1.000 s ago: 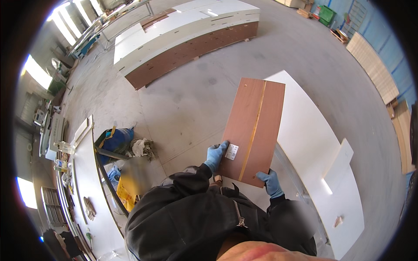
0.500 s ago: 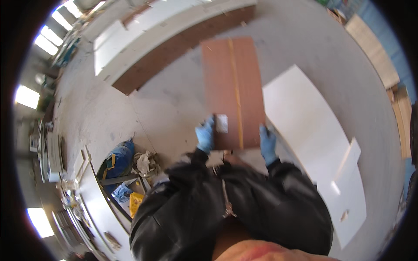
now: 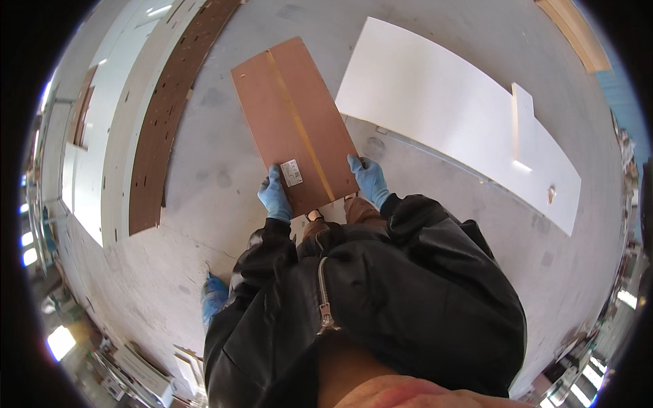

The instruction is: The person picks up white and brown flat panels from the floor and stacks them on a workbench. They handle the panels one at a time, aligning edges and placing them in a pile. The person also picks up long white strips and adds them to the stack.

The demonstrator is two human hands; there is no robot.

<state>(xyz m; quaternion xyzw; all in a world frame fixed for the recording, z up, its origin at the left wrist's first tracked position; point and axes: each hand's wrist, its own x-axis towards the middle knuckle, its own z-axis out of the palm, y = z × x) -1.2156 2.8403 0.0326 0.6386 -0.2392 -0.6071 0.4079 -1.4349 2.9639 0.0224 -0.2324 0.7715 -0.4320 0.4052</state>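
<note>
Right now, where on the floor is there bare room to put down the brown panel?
Bare concrete lies between the brown panel and the long brown perforated board on the left. A narrower strip runs between the panel and the white sheet. To the right that sheet covers the floor. Both hands, left and right, hold the panel.

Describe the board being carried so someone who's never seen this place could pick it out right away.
Start at the grey concrete floor, between the long stack of brown and white panels on the left and the big white sheet on the right. The brown board is held above it by the left hand and right hand, both blue-gloved. Only it has a lengthwise yellow stripe and a small white label.
</note>
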